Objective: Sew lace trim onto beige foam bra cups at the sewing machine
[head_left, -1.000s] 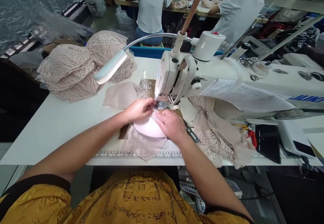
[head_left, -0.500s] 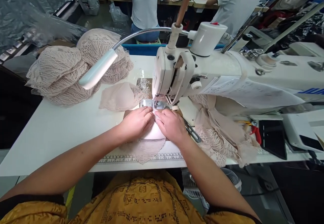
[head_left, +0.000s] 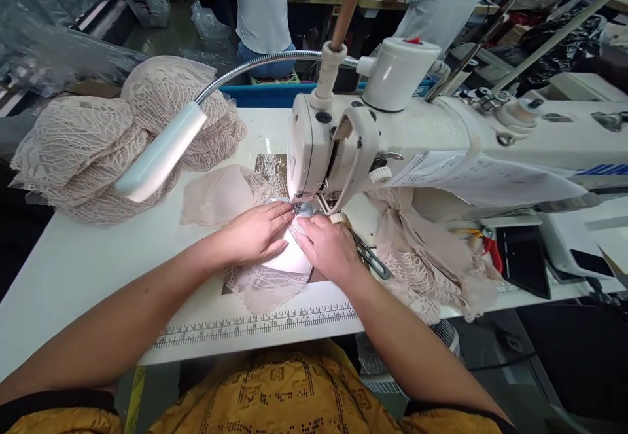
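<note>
A pale pink lace fabric piece (head_left: 265,287) with a bright white panel (head_left: 289,257) lies under the needle area of the sewing machine (head_left: 318,139). My left hand (head_left: 258,231) rests flat on it, fingers stretched toward the presser foot (head_left: 297,208) and thumb apart. On the right side my right hand (head_left: 328,244) has its fingers bent and pressed together on the fabric's edge, close to the foot. The needle tip is too small to make out. Another beige cup-shaped lace piece (head_left: 220,193) lies just beyond my left hand.
Stacked lace pieces (head_left: 83,152) fill the table's left rear, below a lamp (head_left: 161,152). Metal thread snips (head_left: 375,257) lie beside my right hand. More lace (head_left: 422,257), red-handled pliers (head_left: 493,254) and a dark tablet (head_left: 523,260) are farther right. A printed ruler (head_left: 275,324) runs along the front edge.
The fabric has turned a little under my hands, with more lace showing at lower left. My left hand has flattened and its thumb has spread away. The whole view has shifted slightly.
</note>
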Motion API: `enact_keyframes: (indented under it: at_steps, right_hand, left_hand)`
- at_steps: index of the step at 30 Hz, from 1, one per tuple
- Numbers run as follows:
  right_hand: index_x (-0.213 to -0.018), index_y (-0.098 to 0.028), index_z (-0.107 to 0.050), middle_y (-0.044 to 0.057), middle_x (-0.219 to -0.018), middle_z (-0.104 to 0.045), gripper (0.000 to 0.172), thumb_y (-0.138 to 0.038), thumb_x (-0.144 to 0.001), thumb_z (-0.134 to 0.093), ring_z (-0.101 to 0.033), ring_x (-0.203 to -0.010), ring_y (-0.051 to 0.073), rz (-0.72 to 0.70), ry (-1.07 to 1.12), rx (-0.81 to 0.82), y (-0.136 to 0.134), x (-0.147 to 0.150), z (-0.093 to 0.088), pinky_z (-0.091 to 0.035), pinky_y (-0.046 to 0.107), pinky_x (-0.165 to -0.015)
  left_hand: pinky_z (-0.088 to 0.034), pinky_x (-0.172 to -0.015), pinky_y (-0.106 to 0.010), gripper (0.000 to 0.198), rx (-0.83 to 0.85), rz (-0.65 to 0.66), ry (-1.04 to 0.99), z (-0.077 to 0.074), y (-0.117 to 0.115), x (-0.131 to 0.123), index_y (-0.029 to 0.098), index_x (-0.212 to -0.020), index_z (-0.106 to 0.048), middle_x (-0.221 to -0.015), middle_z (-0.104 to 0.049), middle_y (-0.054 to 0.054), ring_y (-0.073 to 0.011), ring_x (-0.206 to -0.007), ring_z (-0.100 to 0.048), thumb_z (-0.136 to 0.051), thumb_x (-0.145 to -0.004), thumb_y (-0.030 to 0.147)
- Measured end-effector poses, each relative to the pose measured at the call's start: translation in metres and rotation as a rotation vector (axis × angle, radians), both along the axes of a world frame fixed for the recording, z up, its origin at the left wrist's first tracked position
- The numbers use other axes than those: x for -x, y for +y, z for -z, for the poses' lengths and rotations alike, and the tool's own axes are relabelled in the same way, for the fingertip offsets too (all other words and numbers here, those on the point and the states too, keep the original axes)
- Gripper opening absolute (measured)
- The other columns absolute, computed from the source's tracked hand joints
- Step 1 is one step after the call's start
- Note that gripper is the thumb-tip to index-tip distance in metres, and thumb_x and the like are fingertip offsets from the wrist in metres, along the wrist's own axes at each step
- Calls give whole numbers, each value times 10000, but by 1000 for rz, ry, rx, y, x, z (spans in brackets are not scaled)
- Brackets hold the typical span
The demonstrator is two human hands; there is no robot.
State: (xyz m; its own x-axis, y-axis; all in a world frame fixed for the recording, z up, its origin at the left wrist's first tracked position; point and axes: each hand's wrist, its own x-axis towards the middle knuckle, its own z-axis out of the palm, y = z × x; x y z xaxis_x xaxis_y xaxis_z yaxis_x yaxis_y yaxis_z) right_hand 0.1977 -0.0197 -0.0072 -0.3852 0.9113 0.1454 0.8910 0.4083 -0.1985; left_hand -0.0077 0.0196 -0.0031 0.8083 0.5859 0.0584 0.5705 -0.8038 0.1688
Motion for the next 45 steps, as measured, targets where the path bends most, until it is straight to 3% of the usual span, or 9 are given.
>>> enact_keyframes:
  at_steps: [4, 8, 12, 18, 29, 37, 45]
  right_hand:
    - [-1115, -230, -707, 63, -912, -712, 295, -232, -925, -481, -600, -814, 220, -17, 48, -1, 0, -3, 0, -399, 316, -686]
    - [-1131, -208, -705, 77, -920, -715, 360, -157, -921, -417, -612, -781, 209, 1, 89, -7, 0, -8, 3, -426, 312, -700]
    - [-1154, -204, -698, 80, -960, -718, 382, -141, -914, -407, -628, -814, 212, 27, 120, -21, -1, -10, 7, -440, 308, -716]
    - [-1105, -227, -723, 47, -971, -705, 364, -128, -899, -439, -595, -821, 185, -77, 191, -33, -2, -10, 8, -423, 290, -716]
    - [-1132, -208, -722, 53, -877, -659, 376, -110, -886, -455, -533, -746, 177, -114, 143, 5, -1, -8, 5, -363, 297, -638]
    - [-1174, -177, -691, 71, -969, -694, 381, -116, -903, -430, -596, -808, 200, -71, 135, 22, 3, -5, 5, -429, 308, -704]
    - [-1162, -150, -685, 108, -1059, -702, 381, -101, -905, -408, -634, -917, 232, -8, 141, 5, 3, -5, 8, -480, 333, -802]
  left_hand:
    - [-402, -1100, -462, 496, 51, 57, 5, -12, 11, 8, 91, -1369, -534, -1437, -500, -181, -310, -1316, -486, -470, -919, 291]
    - [-394, -1056, -523, 382, -6, 37, 12, -22, 8, 9, 134, -1238, -642, -1364, -575, -151, -323, -1252, -520, -464, -901, 167]
    - [-406, -1036, -479, 315, -56, 50, -56, -17, -6, 2, 118, -1176, -649, -1244, -626, -169, -293, -1175, -547, -473, -925, 189]
    - [-402, -1013, -481, 320, -80, 40, -98, -5, -15, -1, 97, -1122, -647, -1004, -637, -147, -267, -969, -574, -469, -948, 298]
    - [-372, -1073, -467, 329, -41, 51, -126, -4, -6, 6, 119, -1192, -604, -1134, -619, -145, -257, -1045, -578, -476, -932, 274]
    - [-361, -1084, -501, 317, -94, 28, -114, -1, 1, 7, 111, -1186, -620, -1150, -625, -147, -262, -1050, -578, -459, -940, 230]
    - [-392, -1005, -523, 362, -95, 95, -101, 0, -4, 0, 110, -1239, -612, -1114, -608, -180, -302, -1093, -547, -449, -945, 242]
